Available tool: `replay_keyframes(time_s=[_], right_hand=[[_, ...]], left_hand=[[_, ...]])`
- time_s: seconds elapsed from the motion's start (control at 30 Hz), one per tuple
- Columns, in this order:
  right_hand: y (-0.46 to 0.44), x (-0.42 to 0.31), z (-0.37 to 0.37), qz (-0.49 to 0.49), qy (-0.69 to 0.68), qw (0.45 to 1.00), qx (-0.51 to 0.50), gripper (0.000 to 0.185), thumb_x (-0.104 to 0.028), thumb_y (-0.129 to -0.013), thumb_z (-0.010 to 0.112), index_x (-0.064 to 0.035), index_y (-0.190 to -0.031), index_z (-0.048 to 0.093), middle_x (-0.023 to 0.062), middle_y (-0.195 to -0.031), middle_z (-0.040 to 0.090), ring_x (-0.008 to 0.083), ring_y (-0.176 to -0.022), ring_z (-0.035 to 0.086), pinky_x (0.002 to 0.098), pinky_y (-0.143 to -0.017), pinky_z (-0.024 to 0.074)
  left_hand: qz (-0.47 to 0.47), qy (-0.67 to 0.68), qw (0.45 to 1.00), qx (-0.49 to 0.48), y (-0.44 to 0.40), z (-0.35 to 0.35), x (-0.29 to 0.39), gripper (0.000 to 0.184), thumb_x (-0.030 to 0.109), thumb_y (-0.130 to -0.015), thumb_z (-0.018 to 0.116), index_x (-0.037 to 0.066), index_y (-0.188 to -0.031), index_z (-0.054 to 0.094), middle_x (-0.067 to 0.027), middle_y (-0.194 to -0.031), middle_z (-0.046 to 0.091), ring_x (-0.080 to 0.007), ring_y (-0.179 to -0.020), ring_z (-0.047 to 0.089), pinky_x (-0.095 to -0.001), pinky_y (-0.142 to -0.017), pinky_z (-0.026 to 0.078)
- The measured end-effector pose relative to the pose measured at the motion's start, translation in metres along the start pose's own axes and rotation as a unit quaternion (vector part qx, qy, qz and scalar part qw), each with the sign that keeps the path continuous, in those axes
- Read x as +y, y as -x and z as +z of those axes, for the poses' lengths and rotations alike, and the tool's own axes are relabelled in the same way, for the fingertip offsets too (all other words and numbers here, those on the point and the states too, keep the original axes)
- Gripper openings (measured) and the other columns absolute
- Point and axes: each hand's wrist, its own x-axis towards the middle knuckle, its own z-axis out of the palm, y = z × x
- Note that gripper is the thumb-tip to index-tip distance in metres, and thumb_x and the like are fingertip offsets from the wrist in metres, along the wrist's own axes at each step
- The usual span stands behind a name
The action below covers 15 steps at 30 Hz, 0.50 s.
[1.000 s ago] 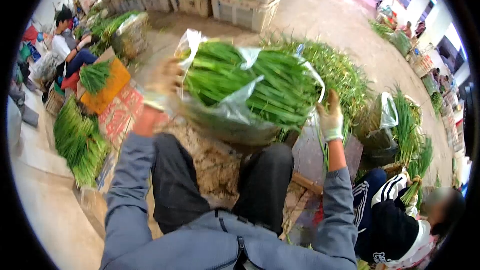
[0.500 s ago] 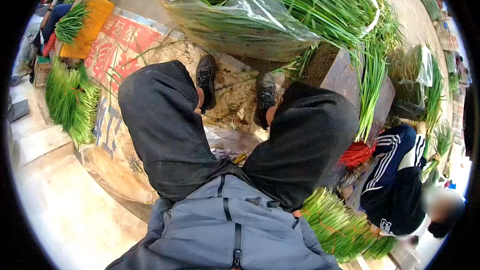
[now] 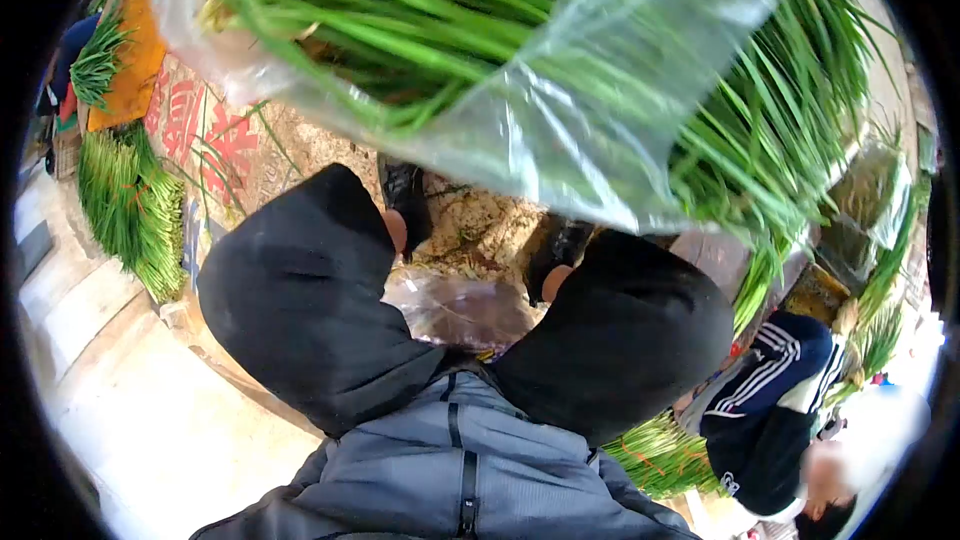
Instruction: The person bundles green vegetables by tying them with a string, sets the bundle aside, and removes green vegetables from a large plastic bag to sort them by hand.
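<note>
Neither my left hand nor my right hand shows in the picture. A large heap of long green garlic chives (image 3: 400, 10) fills the top of the view, close to the camera. Clear plastic sheeting (image 3: 560, 140) wraps the near side of the heap and hangs above my shoes. Some leaves (image 3: 760, 285) droop past its right end. Below it are my knees in black trousers (image 3: 300, 290), spread apart, and a crumpled clear plastic bag (image 3: 460, 310) between them.
Bundled chives (image 3: 130, 200) stand at the left by an orange board (image 3: 130, 50). More bundles (image 3: 660, 450) lie behind my right thigh. A person in striped dark trousers (image 3: 770, 370) sits close on the right. Printed cardboard (image 3: 200, 130) covers the ground.
The plastic-wrapped chives have come nearer and lower in view, now covering part of my shoes. The view has shifted slightly, and the person at right leans lower.
</note>
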Motion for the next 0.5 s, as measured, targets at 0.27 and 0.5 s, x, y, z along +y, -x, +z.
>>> replay_keyframes(time_s=[0.27, 0.5], right_hand=[[0.009, -0.085, -0.034, 0.033, 0.007, 0.999, -0.03, 0.036, -0.021, -0.095, 0.061, -0.0025, -0.126, 0.06, 0.0154, -0.114, 0.068, 0.0256, -0.102, 0.066, 0.0354, -0.09, 0.0511], [0.029, -0.124, -0.059, 0.022, -0.013, 0.999, -0.029, 0.037, -0.023, -0.095, 0.061, -0.0027, -0.126, 0.06, 0.0153, -0.113, 0.069, 0.0256, -0.101, 0.066, 0.0353, -0.09, 0.0515]], left_hand=[[0.031, 0.0, 0.999, -0.042, 0.006, 0.018, 0.138, 0.048, 0.037, -0.099, 0.054, 0.008, -0.137, 0.052, -0.0103, -0.111, 0.065, -0.0164, -0.086, 0.059, -0.0283, -0.072, 0.046], [0.072, 0.005, 0.993, -0.091, 0.028, 0.038, 0.215, 0.049, 0.038, -0.099, 0.054, 0.008, -0.138, 0.051, -0.011, -0.114, 0.064, -0.0176, -0.09, 0.058, -0.0295, -0.076, 0.046]])
